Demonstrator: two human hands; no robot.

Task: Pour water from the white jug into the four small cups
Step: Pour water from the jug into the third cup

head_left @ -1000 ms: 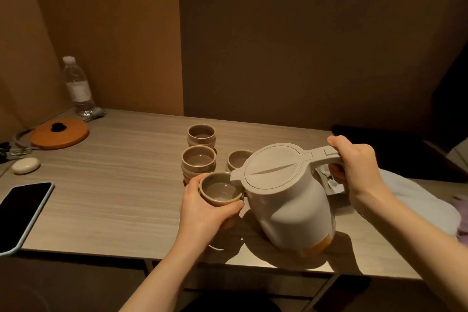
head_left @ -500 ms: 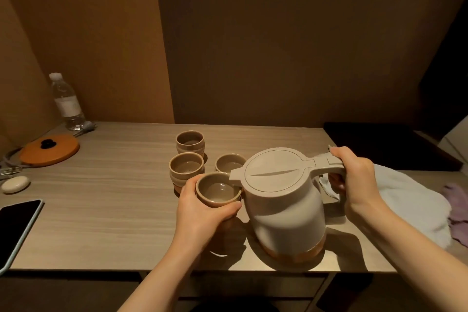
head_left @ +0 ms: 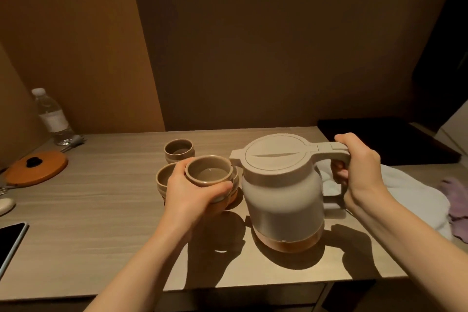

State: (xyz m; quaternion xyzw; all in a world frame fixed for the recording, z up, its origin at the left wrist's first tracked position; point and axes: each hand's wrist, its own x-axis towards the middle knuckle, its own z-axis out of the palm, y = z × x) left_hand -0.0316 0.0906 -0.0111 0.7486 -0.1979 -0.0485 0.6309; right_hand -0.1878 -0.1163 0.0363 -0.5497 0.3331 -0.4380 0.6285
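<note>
Gripping the handle of the white jug (head_left: 283, 185) with your right hand (head_left: 359, 170), you are keeping the jug upright on the desk (head_left: 88, 210), its lid closed and its spout pointing left toward the cups. Your right fingers (head_left: 339, 175) are curling closed through the handle loop while the thumb is lying along the top of the handle. Your left hand (head_left: 192, 192) is wrapping around one small cup (head_left: 209, 172), fingers closed on its side, and is holding it just beside the spout; water is showing inside it. Whether this cup is resting on the desk or lifted slightly I cannot tell, though its shadow is falling on the desk below your wrist. A second cup (head_left: 164, 177) is sitting just behind your left hand, partly hidden by it, and a third cup (head_left: 179, 149) is standing farther back. A fourth cup is peeking out between the held cup and the jug, mostly hidden. Far to the left, a water bottle (head_left: 52, 116), an orange lid (head_left: 38, 167) and a phone (head_left: 11, 238) are lying well apart from the cups. A white cloth (head_left: 410, 190) is lying on the desk beyond your right wrist.
</note>
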